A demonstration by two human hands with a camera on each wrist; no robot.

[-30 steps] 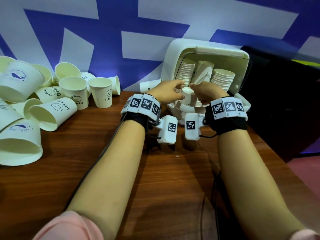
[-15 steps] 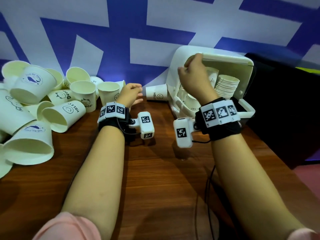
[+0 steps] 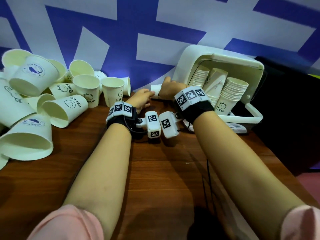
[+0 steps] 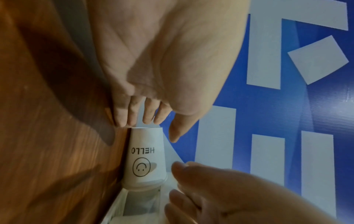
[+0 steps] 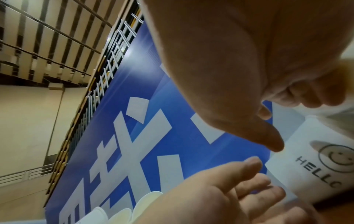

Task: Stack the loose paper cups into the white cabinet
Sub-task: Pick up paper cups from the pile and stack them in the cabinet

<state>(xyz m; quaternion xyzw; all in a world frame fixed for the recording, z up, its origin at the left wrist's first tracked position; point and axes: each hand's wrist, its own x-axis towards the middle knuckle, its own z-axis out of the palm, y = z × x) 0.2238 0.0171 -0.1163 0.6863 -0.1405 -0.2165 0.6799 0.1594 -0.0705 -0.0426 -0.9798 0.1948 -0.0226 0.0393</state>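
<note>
Both hands reach a smooth tapered paper cup [image 4: 145, 156] lying at the wooden tabletop's [image 3: 155, 170] far edge; left hand [image 3: 141, 99] relaxed, right hand [image 3: 168, 90] loosely curved, neither grasping.

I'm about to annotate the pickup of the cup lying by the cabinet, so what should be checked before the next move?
1. White paper cup printed HELLO lies on its side beside the white plastic cabinet: ok.
2. Left hand fingers at the cup's base: ok; contact: cannot tell.
3. Right hand gripping the cup: not ok, fingers are loose near its rim.
4. Cabinet open, stacked cups inside: ok.
5. Free slot for this cup: cannot tell.
</note>
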